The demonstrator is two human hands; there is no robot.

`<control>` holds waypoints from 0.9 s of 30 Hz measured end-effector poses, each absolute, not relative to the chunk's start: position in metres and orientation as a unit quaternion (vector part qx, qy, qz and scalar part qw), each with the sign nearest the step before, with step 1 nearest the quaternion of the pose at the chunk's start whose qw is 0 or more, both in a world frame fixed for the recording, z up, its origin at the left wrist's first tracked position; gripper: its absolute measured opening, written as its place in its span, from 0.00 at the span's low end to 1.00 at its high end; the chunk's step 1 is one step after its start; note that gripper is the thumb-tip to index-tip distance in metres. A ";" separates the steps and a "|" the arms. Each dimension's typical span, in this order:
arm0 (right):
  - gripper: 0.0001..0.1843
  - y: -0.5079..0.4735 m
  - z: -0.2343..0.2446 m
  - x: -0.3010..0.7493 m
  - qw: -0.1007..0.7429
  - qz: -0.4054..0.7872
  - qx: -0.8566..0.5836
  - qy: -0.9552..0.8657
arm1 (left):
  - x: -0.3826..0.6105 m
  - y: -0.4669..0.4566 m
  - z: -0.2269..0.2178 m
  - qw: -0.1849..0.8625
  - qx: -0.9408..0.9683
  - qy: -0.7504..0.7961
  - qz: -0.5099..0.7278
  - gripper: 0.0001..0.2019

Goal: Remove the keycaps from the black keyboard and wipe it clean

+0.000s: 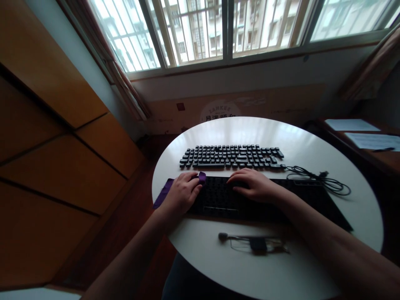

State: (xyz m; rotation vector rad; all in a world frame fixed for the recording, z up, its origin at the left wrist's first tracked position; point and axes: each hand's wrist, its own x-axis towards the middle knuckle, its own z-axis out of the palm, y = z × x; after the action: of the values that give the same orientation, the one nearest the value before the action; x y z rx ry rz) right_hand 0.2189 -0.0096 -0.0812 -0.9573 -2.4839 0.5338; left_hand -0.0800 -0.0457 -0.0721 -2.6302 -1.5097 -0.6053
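On the white oval table a black keyboard base (pixel 215 198), stripped of its keycaps, lies beneath both hands. My left hand (pixel 183 191) is closed on a purple cloth (pixel 202 178); one end pokes out at the fingertips over the base's left part, and the rest (pixel 163 195) trails behind the hand. Resting on the middle of the base, my right hand (pixel 258 185) has its fingers stretched leftward and its thumb apart. The dark gap under those fingers hides detail. Beyond the base, loose black keycaps (pixel 231 156) are laid out in rows like a keyboard.
A coiled black cable (pixel 328 181) lies right of the keycaps. Near the table's front edge are a small brush (pixel 223 236), thin wire-like tools and a dark block (pixel 258 245). Papers (pixel 373 141) and a pen lie on a side desk at right. Wooden cabinets (pixel 62 162) stand left.
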 end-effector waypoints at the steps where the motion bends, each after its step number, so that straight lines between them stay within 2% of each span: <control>1: 0.14 -0.009 -0.082 0.219 0.212 0.193 -0.344 -0.894 | -0.079 -0.045 -0.072 0.027 -0.850 -0.488 -0.197 0.13; 9: 0.14 -0.008 -0.082 0.220 0.248 0.236 -0.332 -0.879 | -0.062 -0.038 -0.066 -0.011 -0.867 -0.464 -0.183 0.13; 16: 0.17 0.002 -0.091 0.222 0.396 0.396 -0.370 -0.742 | -0.020 -0.036 -0.050 -0.023 -0.895 -0.430 -0.114 0.14; 19: 0.18 0.006 -0.095 0.221 0.443 0.419 -0.379 -0.696 | -0.003 -0.032 -0.047 -0.020 -0.909 -0.406 -0.093 0.15; 22: 0.18 0.003 -0.091 0.220 0.491 0.392 -0.390 -0.673 | 0.014 -0.029 -0.044 -0.022 -0.921 -0.381 -0.083 0.15; 27: 0.13 -0.008 -0.062 0.232 0.662 0.224 -0.436 -0.567 | 0.041 -0.029 -0.037 -0.020 -0.924 -0.377 -0.057 0.15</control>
State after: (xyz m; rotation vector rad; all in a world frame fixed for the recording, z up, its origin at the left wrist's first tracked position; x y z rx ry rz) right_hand 0.2325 -0.0084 -0.0622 -0.9859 -1.2831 0.5058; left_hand 0.0414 -0.0286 -0.0371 -2.9409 -1.1992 -0.1800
